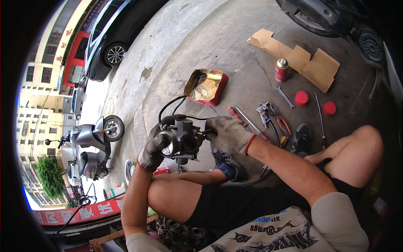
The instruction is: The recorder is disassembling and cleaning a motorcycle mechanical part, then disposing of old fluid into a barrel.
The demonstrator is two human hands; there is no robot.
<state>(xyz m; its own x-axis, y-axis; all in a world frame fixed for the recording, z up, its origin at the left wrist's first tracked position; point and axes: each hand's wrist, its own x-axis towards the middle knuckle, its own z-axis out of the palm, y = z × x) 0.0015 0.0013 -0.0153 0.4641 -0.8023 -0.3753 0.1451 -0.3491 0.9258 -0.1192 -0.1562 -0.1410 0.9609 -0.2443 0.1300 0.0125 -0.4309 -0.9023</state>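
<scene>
Though mostly black, partly silvery carburetor (184, 136).

Two gloved hands (228, 134), one dark carburettor-like part (184, 136) are showing. Two red lids (301, 98), one wrench (285, 98), one pair of pliers (278, 119) are lying; one spray can (281, 71), one red open-topped tin (220, 90) are standing.

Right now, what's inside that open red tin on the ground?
Inside the red tin: a pale, shiny patch and, toward the left, dark matter too unclear to name. Whatever lies beneath the dark matter is covered.
</scene>
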